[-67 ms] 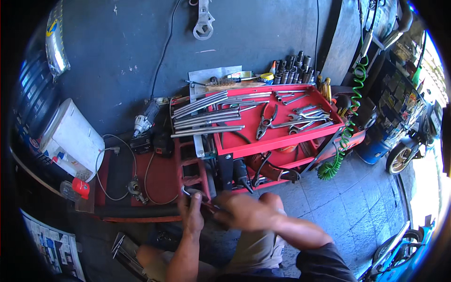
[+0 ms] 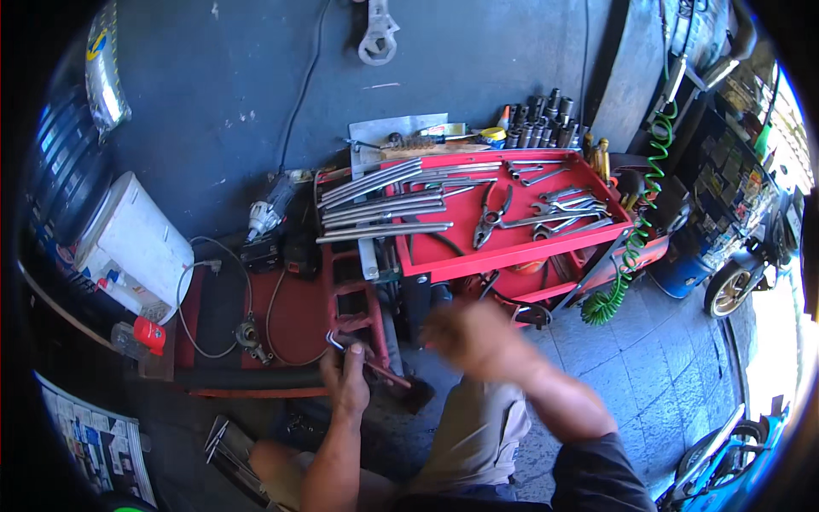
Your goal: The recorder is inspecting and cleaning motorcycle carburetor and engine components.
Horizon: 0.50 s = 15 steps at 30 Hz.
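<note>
The left hand [image 2: 348, 382] is closed around a bent metal wrench [image 2: 337, 343], whose hooked end sticks up just past the fingers beside the lower part of a red step stool [image 2: 351, 300]. The right hand [image 2: 467, 337] hangs in the air to the right of it, blurred, so I cannot tell whether it is open or closed; nothing can be made out in it. Just below and between the two hands one hammer [image 2: 401, 386] lies on the floor, its dark head pointing right. Behind the hands stands one red tool cart [image 2: 512, 249] with a top tray and a lower shelf. On the left of the tray lies a bundle of long silver bars [image 2: 384, 205], too tightly stacked to count exactly, and to their right one pair of dark pliers [image 2: 490, 215], then a loose heap of wrenches [image 2: 563, 209] that overlap too much to count. A cluster of dark sockets [image 2: 537, 128] stands at the cart's back edge. One green coiled air hose [image 2: 636, 235] runs down the cart's right side. On the left, one white plastic container [image 2: 136, 243] leans near the wall, and one large wrench [image 2: 377, 34] hangs on the wall above.
</note>
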### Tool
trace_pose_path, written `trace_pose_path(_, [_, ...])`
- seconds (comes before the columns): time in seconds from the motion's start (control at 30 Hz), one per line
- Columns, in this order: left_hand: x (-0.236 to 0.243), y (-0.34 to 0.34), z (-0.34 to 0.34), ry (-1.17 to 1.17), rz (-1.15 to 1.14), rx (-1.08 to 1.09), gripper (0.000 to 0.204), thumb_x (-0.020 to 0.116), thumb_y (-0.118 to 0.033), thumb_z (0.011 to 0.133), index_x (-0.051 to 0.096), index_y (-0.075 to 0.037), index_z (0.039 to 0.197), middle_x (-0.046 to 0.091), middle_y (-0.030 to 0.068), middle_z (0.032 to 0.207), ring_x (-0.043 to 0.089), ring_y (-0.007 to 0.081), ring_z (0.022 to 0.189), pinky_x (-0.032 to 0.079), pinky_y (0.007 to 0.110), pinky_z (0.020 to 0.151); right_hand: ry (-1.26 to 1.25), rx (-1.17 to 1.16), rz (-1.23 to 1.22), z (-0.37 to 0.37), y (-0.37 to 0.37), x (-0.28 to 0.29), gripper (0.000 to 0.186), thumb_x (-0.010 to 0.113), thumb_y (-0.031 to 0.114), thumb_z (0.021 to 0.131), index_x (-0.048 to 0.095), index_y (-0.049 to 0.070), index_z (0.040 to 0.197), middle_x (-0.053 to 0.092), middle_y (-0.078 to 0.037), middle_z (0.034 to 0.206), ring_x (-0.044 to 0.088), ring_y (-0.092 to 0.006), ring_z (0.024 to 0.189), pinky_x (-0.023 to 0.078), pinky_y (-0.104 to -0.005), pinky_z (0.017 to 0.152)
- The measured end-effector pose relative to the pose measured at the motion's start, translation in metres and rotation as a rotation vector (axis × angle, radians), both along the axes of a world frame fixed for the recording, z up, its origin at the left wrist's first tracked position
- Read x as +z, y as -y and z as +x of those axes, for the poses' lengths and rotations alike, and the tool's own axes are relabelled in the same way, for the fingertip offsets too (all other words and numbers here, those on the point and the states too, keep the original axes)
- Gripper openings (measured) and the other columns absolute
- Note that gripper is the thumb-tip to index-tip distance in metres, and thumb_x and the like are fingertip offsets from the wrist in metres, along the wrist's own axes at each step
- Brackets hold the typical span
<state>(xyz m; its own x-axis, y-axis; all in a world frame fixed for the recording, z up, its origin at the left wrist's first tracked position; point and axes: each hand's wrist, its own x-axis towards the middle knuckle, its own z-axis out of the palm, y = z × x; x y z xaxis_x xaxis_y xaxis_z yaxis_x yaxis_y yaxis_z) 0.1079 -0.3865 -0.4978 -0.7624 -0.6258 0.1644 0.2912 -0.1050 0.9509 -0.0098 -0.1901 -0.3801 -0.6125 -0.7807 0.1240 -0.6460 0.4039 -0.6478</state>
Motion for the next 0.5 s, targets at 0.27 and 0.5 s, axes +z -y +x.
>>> trace_pose_path(0.27, [-0.015, 0.014, -0.014, 0.166, -0.411, 0.007, 0.026, 0.067, -0.029, 0.093, 0.068, -0.003, 0.092, 0.066, 0.0070, 0.078, 0.062, 0.0171, 0.073, 0.050, 0.036, 0.070, -0.520, -0.558, 0.341, -0.238, -0.013, 0.004, 0.058, 0.069, 0.048, 0.088, 0.064, -0.001, 0.120, 0.073, -0.025, 0.106, 0.070, -0.0407, 0.102, 0.053, -0.0499, 0.087])
trace_pose_path(0.5, [-0.007, 0.001, -0.028, 0.306, -0.704, 0.197, 0.036, 0.071, -0.039, 0.089, 0.062, -0.004, 0.082, 0.066, 0.0179, 0.077, 0.067, 0.0390, 0.068, 0.051, 0.049, 0.062, -0.584, -0.365, 0.584, -0.374, -0.034, -0.054, 0.046, 0.069, 0.040, 0.088, 0.064, -0.004, 0.096, 0.064, -0.024, 0.089, 0.065, -0.0391, 0.087, 0.050, -0.0507, 0.072])
